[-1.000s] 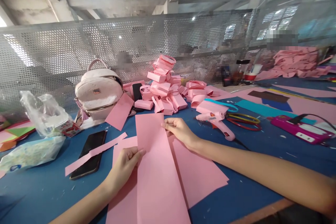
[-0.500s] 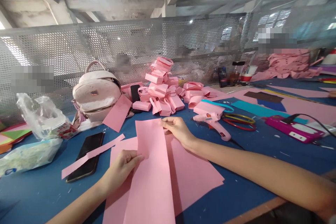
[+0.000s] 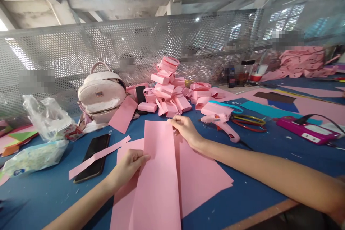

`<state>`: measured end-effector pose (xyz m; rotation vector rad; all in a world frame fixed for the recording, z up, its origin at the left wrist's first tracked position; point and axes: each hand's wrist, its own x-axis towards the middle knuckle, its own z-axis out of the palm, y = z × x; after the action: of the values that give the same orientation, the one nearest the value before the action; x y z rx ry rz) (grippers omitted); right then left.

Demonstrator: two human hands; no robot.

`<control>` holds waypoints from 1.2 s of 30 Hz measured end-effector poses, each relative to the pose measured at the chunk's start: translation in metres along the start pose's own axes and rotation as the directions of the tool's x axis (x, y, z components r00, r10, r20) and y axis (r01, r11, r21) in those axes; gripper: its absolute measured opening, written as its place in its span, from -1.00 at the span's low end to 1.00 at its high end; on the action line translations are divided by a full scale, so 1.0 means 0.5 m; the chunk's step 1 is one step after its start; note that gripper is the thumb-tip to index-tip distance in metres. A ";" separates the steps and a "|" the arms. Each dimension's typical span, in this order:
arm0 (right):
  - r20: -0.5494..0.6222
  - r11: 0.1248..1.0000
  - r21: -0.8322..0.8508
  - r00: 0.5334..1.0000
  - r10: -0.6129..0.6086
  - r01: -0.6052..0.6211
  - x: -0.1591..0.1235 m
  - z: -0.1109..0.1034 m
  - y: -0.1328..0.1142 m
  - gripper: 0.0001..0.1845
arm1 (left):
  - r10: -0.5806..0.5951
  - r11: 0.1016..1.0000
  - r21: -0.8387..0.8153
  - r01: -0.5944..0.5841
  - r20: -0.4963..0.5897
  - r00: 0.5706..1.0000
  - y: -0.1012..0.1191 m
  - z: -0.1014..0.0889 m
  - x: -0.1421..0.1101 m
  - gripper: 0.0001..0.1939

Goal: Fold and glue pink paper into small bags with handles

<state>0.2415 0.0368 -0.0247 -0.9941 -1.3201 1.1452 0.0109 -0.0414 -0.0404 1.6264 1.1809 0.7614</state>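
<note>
A long pink paper sheet (image 3: pixel 159 176) lies in front of me over more pink sheets (image 3: pixel 202 176) on the blue table (image 3: pixel 45 194). My left hand (image 3: pixel 129 165) pinches the sheet's left edge between thumb and fingers. My right hand (image 3: pixel 184 129) pinches its far right corner, fingers closed on the paper. A thin pink strip (image 3: pixel 98 156) rests across a black phone (image 3: pixel 93 156) to the left.
Behind the sheet stand a pile of folded pink paper boxes (image 3: pixel 168 88), a pale backpack (image 3: pixel 101 95) and a perforated metal screen (image 3: pixel 67 54). A pink glue gun (image 3: pixel 222 122) and cables lie to the right, plastic bags (image 3: pixel 35 156) at left.
Both hands keep their pinch on the sheet. The sheet's far end has shifted slightly to the right and its lower end has swung a little left.
</note>
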 end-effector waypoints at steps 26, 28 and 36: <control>0.494 0.971 -0.218 0.848 0.192 -0.093 -0.079 0.038 0.018 -0.40 | 0.001 0.901 -0.372 -0.224 -0.515 0.857 0.001 -0.019 0.005 -0.47; 0.496 0.975 -0.214 0.853 0.160 -0.058 -0.081 0.039 0.015 -0.39 | -0.018 0.888 -0.402 -0.224 -0.516 0.856 0.007 -0.020 0.000 -0.50; 0.516 0.981 -0.193 0.851 0.095 0.008 -0.090 0.039 0.004 -0.38 | -0.064 0.846 -0.461 -0.267 -0.586 0.808 0.031 -0.030 -0.008 -0.52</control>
<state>0.2254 -0.0088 -0.0348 -0.8769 -1.8791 1.4083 0.0017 -0.0416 -0.0205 1.0111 1.1461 1.5938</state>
